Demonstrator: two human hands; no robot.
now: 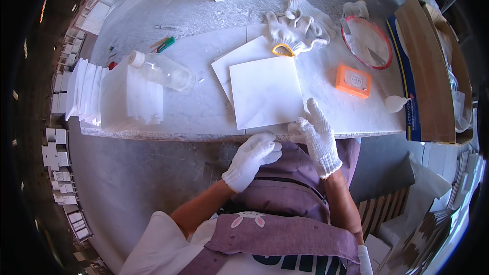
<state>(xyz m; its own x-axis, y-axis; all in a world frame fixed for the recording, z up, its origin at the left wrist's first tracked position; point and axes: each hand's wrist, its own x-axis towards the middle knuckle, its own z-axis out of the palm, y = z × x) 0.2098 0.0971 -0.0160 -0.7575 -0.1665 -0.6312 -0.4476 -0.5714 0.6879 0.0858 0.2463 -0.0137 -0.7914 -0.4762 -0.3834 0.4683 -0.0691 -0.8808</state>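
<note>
My left hand [252, 159], in a white knitted glove, is just off the table's front edge, its fingers curled together with nothing visible in them. My right hand [318, 140], gloved the same way, is raised at the edge beside the near right corner of a square white marble tile [266, 93]; its fingers are apart and hold nothing. Whether a fingertip touches the tile is hard to see. Under that tile lies a second white tile [222, 74], turned at an angle, with only its left and far parts showing.
A clear bottle [168, 71] leans over stacked tiles [130, 94] at left. White work gloves [298, 28] lie beyond the tiles. To the right are an orange hand pad [353, 81], a red-rimmed disc [367, 42], a white bulb [396, 104] and a cardboard box [425, 71].
</note>
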